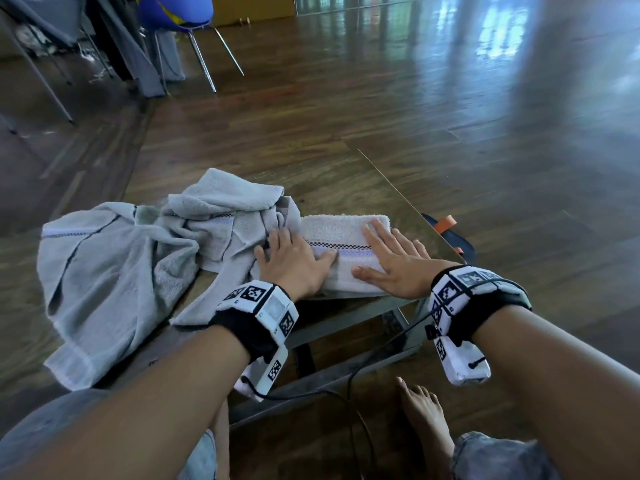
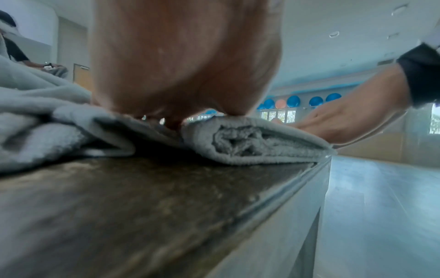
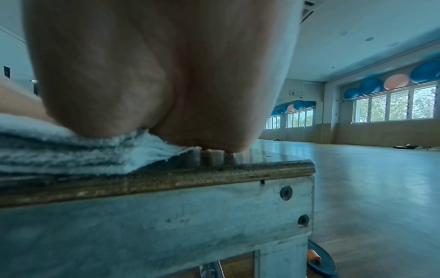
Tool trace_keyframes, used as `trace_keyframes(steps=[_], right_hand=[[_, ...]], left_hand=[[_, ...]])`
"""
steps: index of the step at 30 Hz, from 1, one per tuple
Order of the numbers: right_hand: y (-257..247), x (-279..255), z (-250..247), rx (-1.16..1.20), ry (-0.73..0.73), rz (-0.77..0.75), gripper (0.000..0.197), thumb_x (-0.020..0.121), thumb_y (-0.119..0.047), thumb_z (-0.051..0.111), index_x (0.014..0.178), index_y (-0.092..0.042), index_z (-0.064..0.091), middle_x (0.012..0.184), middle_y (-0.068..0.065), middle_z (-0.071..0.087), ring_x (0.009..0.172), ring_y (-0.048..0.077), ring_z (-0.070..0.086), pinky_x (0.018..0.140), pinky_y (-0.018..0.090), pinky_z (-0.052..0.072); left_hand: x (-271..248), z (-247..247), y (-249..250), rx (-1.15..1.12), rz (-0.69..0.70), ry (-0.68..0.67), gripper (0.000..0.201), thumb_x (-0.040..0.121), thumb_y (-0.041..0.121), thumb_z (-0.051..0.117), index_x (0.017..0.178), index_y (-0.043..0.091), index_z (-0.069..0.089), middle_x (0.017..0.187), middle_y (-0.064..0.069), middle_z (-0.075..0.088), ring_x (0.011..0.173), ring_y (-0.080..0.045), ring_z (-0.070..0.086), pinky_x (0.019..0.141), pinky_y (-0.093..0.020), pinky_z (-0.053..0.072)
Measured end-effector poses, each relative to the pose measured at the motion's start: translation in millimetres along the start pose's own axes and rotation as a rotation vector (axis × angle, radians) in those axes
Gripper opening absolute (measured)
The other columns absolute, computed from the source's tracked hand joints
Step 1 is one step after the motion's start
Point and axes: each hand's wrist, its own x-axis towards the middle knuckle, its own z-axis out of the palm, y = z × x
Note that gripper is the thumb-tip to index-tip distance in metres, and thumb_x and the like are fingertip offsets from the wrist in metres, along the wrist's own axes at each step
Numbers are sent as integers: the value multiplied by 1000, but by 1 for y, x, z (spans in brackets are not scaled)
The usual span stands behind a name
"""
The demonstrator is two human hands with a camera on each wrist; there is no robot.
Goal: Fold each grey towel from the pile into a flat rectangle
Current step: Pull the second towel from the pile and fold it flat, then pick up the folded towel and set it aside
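Observation:
A folded grey towel (image 1: 343, 233) with a checkered stripe lies as a thick rectangle at the right end of the low table (image 1: 346, 192). My left hand (image 1: 294, 259) lies flat on its left end, fingers straight. On its right end my right hand (image 1: 391, 261) presses flat with fingers spread. The left wrist view shows the folded towel (image 2: 252, 143) from its layered end under my palm (image 2: 185, 62). In the right wrist view the towel's layers (image 3: 71, 150) sit under the heel of my right hand (image 3: 161, 71). A loose pile of grey towels (image 1: 138, 258) lies to the left.
The pile hangs over the table's near edge (image 1: 76, 368). The table's right corner (image 3: 297, 169) is just beside my right hand. A dark disc with an orange strap (image 1: 450, 230) lies on the wooden floor to the right. My bare foot (image 1: 422, 414) and cables are under the table. Chairs (image 1: 180, 26) stand far left.

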Motion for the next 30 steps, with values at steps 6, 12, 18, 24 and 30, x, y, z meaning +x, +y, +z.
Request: trace_keyframes(steps=[6,12,18,24,30], right_hand=[[-3,-9,-9,90,51,4,110,72,-86,32,157,-34,-16,164,-2,-27,154,32,-7,123,49,3],[-37,-16,-37,340,248,-17,128,61,-79,62,158,-23,-1,159,24,22,140,46,33,115,62,28],[-125,-9,-60,737,466,-260,100,69,-75,60,135,-13,16,128,0,49,96,-5,55,63,9,51],[-271,-22,-84,1052,213,-517,86,78,-29,77,136,-29,14,103,1,74,84,7,73,56,22,57],[-439,-52,-76,682,58,-734,75,91,-14,71,137,-21,12,132,12,57,118,21,61,102,45,51]], left_hand=[[-4,-19,10,-206,42,201,45,75,53,65,101,17,60,125,-8,52,127,-31,39,107,-52,29],[-31,-75,13,-906,185,96,6,82,22,65,77,22,62,74,10,67,72,-8,66,56,-19,48],[-85,-169,-58,-1147,228,131,14,79,16,69,91,23,71,84,6,75,79,-12,72,62,-25,56],[-164,-241,-187,-1256,149,207,18,88,7,66,105,12,70,96,-6,76,81,-20,73,67,-29,59],[-269,-261,-328,-1281,-54,438,38,85,19,74,122,25,66,115,1,73,102,-22,70,85,-38,56]])
